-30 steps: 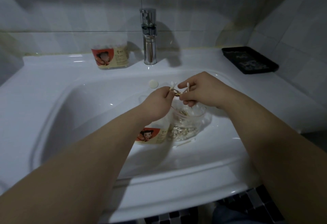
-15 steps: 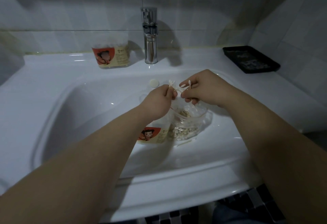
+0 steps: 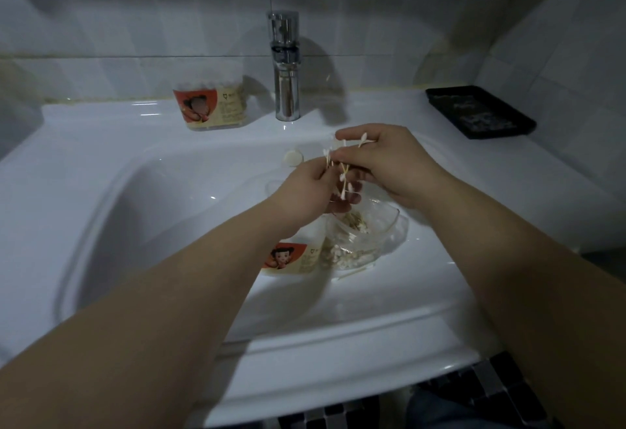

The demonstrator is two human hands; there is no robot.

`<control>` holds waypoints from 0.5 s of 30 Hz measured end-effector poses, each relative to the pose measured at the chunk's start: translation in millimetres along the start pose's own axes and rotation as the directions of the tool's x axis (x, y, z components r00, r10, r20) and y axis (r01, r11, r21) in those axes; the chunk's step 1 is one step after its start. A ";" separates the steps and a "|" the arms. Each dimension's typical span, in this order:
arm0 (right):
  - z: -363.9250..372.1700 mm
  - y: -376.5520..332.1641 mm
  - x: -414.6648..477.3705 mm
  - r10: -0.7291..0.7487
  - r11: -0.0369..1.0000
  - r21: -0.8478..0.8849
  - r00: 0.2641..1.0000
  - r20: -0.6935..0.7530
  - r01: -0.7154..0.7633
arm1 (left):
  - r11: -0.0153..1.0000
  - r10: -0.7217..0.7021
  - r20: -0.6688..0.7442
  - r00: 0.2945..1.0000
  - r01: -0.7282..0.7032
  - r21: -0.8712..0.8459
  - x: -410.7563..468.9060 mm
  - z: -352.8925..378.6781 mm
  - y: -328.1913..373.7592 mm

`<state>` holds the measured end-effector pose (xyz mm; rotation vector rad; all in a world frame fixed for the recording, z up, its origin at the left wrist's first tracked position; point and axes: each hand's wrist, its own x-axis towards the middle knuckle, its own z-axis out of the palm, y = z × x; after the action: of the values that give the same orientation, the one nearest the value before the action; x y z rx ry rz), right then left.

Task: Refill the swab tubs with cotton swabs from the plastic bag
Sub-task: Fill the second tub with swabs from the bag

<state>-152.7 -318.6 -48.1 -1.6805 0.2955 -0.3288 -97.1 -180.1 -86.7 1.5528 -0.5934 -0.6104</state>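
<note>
Above plastic bag | left hand, right hand pinch cotton swabs | shafts splayed, mostly upright

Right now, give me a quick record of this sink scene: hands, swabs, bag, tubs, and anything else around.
left hand: pinches cotton swabs over the basin
right hand: grips the same loose bunch, with tips poking past its fingers
plastic bag: open, in the basin below the hands, with more swabs inside
near tub: in the basin, against the bag's left side, partly hidden by the left forearm
far tub: on the ledge left of the faucet, swab tips showing at its top
black tray: on the ledge, rear right
sink: white
</note>
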 end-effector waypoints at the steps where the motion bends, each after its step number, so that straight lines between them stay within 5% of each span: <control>1: 1.5 0.8 0.6 -0.012 1.000 -0.008 1.000 -0.026 0.011 | 0.998 -0.014 0.031 0.999 0.016 -0.063 -1.6 0.0 1.7; 4: 1.1 5.2 2.9 -0.043 0.994 -0.099 0.996 -0.083 0.035 | 0.979 -0.053 0.094 0.994 0.070 -0.192 -4.4 1.4 6.5; 9: -5.5 14.7 7.5 -0.094 0.936 -0.347 0.990 -0.108 0.051 | 0.977 -0.145 0.042 0.989 0.149 -0.155 -1.1 1.6 5.2; 15: -3.2 12.7 7.4 -0.045 0.879 -0.474 0.998 0.036 0.057 | 0.977 -0.158 0.108 0.981 0.171 -0.125 -3.3 2.1 7.2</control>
<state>-147.2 -326.0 -60.0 -2.1802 0.3324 -0.2886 -101.0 -179.8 -79.5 1.4606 -0.4891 -0.8396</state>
